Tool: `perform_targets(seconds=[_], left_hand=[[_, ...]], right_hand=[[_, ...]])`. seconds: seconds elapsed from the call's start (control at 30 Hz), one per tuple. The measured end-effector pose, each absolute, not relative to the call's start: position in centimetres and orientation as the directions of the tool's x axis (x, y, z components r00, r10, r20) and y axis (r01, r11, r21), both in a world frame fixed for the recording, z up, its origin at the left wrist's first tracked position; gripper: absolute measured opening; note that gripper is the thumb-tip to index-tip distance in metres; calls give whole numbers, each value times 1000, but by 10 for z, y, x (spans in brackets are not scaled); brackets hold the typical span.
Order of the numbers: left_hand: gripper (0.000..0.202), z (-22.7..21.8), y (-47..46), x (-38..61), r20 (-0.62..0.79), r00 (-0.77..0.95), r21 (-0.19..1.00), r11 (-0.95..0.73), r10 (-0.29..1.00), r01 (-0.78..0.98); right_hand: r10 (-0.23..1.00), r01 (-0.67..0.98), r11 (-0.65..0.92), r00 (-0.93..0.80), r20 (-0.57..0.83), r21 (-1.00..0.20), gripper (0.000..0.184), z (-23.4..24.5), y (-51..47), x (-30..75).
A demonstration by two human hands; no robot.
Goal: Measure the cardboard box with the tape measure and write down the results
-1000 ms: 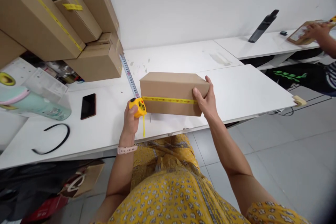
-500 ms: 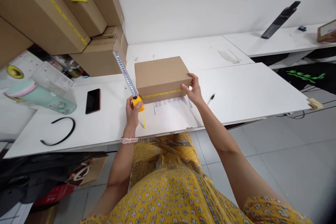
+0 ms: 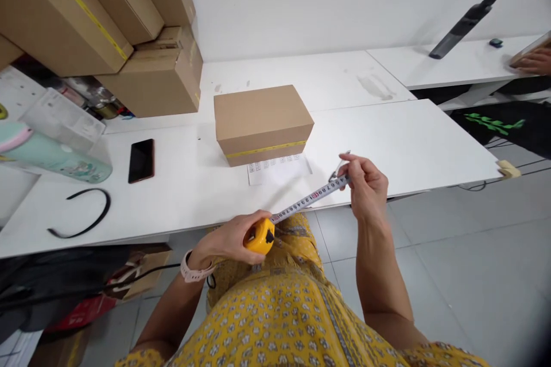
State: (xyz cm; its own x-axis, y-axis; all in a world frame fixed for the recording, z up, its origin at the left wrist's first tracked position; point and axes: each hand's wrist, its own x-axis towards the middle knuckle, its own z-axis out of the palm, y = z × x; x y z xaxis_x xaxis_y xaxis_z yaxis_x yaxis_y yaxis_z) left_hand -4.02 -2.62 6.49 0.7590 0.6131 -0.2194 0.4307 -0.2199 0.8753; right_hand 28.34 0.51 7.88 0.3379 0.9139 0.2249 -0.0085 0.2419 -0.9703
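Observation:
My left hand [image 3: 230, 239] is closed round a yellow tape measure [image 3: 259, 236], held near my waist below the table edge. Its white blade [image 3: 307, 199] runs up and right to my right hand [image 3: 365, 186], which pinches the blade's end over the table's front edge. A cardboard box [image 3: 262, 120] with a yellow tape stripe sits on the white table [image 3: 400, 143], away from both hands. A printed paper sheet [image 3: 279, 168] lies partly under the box. A pen [image 3: 338, 166] lies just behind my right hand.
Large cardboard boxes [image 3: 107, 28] are stacked at the back left. A black phone [image 3: 142, 160], a black band [image 3: 81, 218] and a mint bottle [image 3: 51, 155] lie on the left. Another person's hand [image 3: 531, 60] rests on a far right table near a dark handheld device [image 3: 462, 26].
Both hands left the box. The left hand pulled the tape measure back toward my waist, and the right hand took the blade's end. The box now stands alone on the paper.

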Motion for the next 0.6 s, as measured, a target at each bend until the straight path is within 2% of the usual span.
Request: perform_targets(seconds=[0.07, 0.17, 0.3, 0.37, 0.43, 0.5, 0.6], left_hand=[[78, 60, -29, -37, -230, 770, 866, -235, 595, 441], [91, 57, -30, -32, -236, 716, 888, -154, 657, 434], [102, 58, -31, -19, -196, 652, 945, -37, 733, 326], [101, 61, -29, -14, -110, 648, 958, -92, 753, 270], [100, 67, -24, -14, 11, 621, 952, -198, 784, 233], [97, 78, -13, -19, 165, 533, 919, -325, 830, 221], [93, 96, 20, -28, 433, 313, 814, -516, 845, 267]], right_hand=[[907, 5, 193, 380, 181, -981, 33, 70, -10, 287], [892, 36, 176, 418, 174, -984, 32, 56, -26, 277], [914, 190, 201, 318, 254, -961, 31, 38, -44, 239], [923, 307, 245, 218, 318, -920, 29, 29, -46, 226], [910, 392, 241, 227, 347, -888, 32, 21, -40, 227], [856, 448, 119, 405, 320, -886, 35, 12, -23, 245], [693, 522, -195, 672, 260, -831, 37, 1, 13, 288]])
